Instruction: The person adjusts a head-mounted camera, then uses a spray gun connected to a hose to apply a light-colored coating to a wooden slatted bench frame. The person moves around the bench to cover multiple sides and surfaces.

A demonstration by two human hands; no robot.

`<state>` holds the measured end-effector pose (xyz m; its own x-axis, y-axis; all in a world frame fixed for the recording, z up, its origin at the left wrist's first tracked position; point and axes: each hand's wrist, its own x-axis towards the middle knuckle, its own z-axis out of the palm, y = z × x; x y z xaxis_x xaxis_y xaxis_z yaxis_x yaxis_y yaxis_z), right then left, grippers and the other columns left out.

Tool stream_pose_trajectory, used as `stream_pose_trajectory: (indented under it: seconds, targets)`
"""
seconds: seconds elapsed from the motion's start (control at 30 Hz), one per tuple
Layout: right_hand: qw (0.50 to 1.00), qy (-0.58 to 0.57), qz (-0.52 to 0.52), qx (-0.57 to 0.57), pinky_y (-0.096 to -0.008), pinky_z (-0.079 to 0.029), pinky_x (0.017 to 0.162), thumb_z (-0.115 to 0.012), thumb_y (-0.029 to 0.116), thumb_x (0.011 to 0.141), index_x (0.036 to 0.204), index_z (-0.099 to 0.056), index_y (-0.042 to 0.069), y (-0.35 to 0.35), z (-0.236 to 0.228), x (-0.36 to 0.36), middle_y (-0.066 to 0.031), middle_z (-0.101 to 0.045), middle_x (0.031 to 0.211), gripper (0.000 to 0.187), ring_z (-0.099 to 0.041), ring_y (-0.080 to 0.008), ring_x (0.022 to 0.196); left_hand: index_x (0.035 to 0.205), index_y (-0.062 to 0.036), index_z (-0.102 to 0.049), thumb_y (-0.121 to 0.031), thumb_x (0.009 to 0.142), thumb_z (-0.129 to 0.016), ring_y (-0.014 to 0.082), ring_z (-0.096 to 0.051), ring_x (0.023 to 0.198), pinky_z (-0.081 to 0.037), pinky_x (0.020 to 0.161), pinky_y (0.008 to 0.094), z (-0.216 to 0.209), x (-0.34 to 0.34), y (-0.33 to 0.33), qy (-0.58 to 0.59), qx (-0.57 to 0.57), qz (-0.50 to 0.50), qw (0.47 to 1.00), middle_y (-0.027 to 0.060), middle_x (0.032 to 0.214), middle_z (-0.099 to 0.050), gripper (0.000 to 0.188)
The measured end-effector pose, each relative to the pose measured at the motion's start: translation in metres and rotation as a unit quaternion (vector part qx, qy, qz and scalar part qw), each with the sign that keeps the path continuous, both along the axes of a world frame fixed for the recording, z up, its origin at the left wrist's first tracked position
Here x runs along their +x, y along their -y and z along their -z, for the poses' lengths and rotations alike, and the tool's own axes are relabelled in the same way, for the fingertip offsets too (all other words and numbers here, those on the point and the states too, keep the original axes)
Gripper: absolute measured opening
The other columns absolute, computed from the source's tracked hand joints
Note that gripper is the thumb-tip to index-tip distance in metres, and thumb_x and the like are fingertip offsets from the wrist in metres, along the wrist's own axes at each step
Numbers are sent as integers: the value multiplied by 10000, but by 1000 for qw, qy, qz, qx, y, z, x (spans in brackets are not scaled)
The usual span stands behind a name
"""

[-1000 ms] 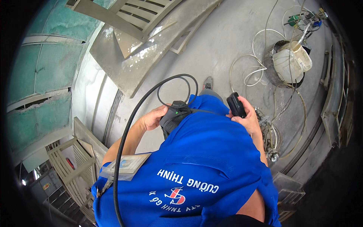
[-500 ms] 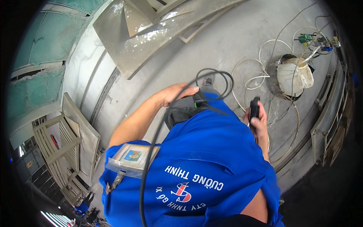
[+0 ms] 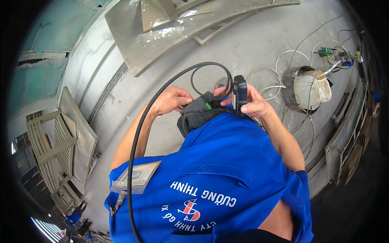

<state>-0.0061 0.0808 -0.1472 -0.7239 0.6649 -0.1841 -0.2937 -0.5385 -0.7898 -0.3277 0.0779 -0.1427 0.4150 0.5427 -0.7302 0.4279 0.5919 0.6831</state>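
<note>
At my waist sits a black mesh pouch with a small green tab on its upper side. My left hand is at the left edge of this pouch, thumb and fingers closed on it; some fingertips are hidden. On the other side, my right hand grips a slim black rectangular device, held upright, its exact kind unclear. A black cable rises along my blue shirt, arcs over the left forearm and loops beside the device and pouch.
A badge in a clear holder hangs on my shirt. Grey-coated panels stand ahead, and a slatted wooden frame leans at left. To the right, a drum with a white container stands among hoses; more boards lie beyond.
My right hand has brought the black device leftward and up, close to the pouch. The left hand has shifted to the pouch's left edge, and the cable now arcs wider.
</note>
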Motion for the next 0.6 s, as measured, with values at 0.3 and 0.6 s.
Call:
stream_pose_trajectory:
  seconds: [0.3, 0.6]
  targets:
    - [994, -56, 84, 32, -557, -489, 1108, -910, 145, 649, 1225, -474, 102, 11, 7, -7, -201, -602, 1282, 723, -540, -360, 1331, 984, 26, -648, -204, 1023, -524, 369, -649, 829, -498, 768, 455, -25, 22, -10, -150, 296, 31, 943, 218, 848, -667, 265]
    - [965, -51, 255, 29, -502, -588, 991, -867, 71, 754, 1330, -360, 121, 46, 22, -16, -196, -654, 1185, 768, -647, -409, 1207, 1023, 1, -575, -165, 1029, -502, 433, -626, 873, -492, 797, 490, -56, 32, -15, -151, 442, 131, 875, 226, 927, -633, 181]
